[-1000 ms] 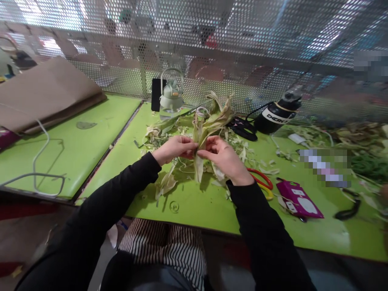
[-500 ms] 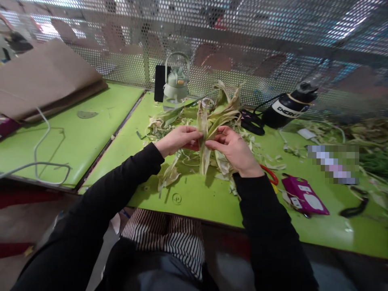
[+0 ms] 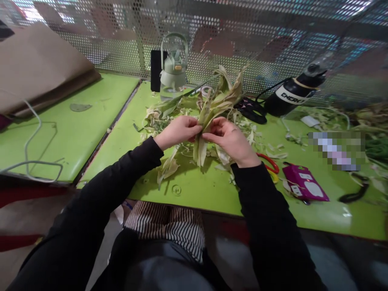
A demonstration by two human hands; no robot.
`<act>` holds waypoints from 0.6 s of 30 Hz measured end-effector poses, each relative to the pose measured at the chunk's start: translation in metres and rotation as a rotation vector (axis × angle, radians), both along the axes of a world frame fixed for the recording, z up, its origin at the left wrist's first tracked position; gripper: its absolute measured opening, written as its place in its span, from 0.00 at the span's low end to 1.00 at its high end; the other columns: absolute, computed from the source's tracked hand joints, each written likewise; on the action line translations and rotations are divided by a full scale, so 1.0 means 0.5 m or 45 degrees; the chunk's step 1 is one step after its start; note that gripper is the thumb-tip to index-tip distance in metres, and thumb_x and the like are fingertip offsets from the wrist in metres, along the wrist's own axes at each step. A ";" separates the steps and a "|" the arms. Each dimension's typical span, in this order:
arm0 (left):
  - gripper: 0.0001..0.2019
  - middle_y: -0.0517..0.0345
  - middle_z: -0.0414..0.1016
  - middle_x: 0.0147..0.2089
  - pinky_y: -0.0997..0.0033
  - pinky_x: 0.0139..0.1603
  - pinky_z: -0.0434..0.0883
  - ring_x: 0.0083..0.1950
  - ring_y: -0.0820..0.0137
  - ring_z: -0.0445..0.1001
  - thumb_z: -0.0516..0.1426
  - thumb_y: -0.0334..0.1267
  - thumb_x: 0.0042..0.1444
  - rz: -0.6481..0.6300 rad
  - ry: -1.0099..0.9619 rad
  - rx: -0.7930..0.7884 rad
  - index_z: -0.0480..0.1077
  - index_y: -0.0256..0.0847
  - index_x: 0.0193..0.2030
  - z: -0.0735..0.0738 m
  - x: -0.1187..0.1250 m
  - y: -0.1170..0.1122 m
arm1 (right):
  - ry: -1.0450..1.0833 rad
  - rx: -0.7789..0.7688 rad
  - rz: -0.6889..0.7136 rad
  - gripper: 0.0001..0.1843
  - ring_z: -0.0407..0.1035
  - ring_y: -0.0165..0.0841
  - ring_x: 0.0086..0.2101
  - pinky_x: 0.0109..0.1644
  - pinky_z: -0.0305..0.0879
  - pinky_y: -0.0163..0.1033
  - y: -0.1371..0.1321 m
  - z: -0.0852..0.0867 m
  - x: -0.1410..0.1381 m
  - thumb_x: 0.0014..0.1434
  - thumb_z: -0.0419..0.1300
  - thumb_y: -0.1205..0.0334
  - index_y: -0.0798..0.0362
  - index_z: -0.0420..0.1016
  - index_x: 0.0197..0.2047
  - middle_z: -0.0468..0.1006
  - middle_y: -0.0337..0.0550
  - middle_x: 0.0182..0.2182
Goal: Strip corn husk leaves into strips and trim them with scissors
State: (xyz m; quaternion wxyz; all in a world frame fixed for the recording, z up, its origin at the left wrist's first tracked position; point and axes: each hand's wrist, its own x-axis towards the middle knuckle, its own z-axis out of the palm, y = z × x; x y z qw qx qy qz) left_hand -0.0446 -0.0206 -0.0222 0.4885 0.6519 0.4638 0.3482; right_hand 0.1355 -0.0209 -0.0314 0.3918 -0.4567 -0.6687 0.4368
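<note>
A pale green and brown strip that looks like corn husk (image 3: 200, 150) stands between both hands over the table. My left hand (image 3: 179, 132) pinches its left side between thumb and fingers. From the right, my right hand (image 3: 233, 140) pinches the same strip, thumb close to the left thumb. Behind the fingers, a larger tuft of dry husk leaves (image 3: 226, 99) spreads upward; whether it joins the held strip I cannot tell. Loose husk shreds (image 3: 165, 173) lie around and under my hands. A red loop handle (image 3: 268, 162) shows beside my right wrist.
A pale green water bottle (image 3: 173, 79) and a dark phone-like slab (image 3: 156, 70) stand at the back. To the right are a black bottle (image 3: 291, 97), dark scissors-like handles (image 3: 253, 111) and a purple power strip (image 3: 304, 182). Brown paper (image 3: 42, 68) lies left, before a perforated metal screen (image 3: 121, 44).
My hands have drawn closer together, and the strip between them looks narrower and more folded. The camera has tilted slightly, so the table sits higher in view.
</note>
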 end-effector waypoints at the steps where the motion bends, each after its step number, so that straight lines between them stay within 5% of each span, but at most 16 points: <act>1: 0.14 0.62 0.69 0.22 0.78 0.30 0.69 0.23 0.80 0.69 0.54 0.27 0.62 0.000 -0.044 -0.050 0.67 0.34 0.25 0.000 0.000 -0.001 | 0.002 -0.008 -0.004 0.23 0.70 0.33 0.32 0.45 0.70 0.46 0.000 0.001 0.000 0.42 0.75 0.52 0.49 0.68 0.36 0.74 0.35 0.29; 9: 0.15 0.66 0.65 0.19 0.78 0.32 0.72 0.20 0.82 0.67 0.54 0.27 0.64 -0.023 -0.385 -0.410 0.65 0.35 0.24 0.018 -0.006 -0.008 | 0.277 -0.265 0.052 0.21 0.74 0.33 0.36 0.46 0.73 0.44 0.007 0.001 0.011 0.40 0.74 0.59 0.47 0.72 0.38 0.79 0.36 0.35; 18: 0.15 0.65 0.67 0.19 0.78 0.32 0.73 0.20 0.81 0.68 0.55 0.27 0.63 0.002 -0.457 -0.520 0.67 0.34 0.24 0.018 -0.004 -0.010 | 0.326 -0.346 0.023 0.20 0.73 0.29 0.32 0.42 0.72 0.38 0.005 0.005 0.010 0.39 0.75 0.63 0.49 0.73 0.36 0.78 0.33 0.32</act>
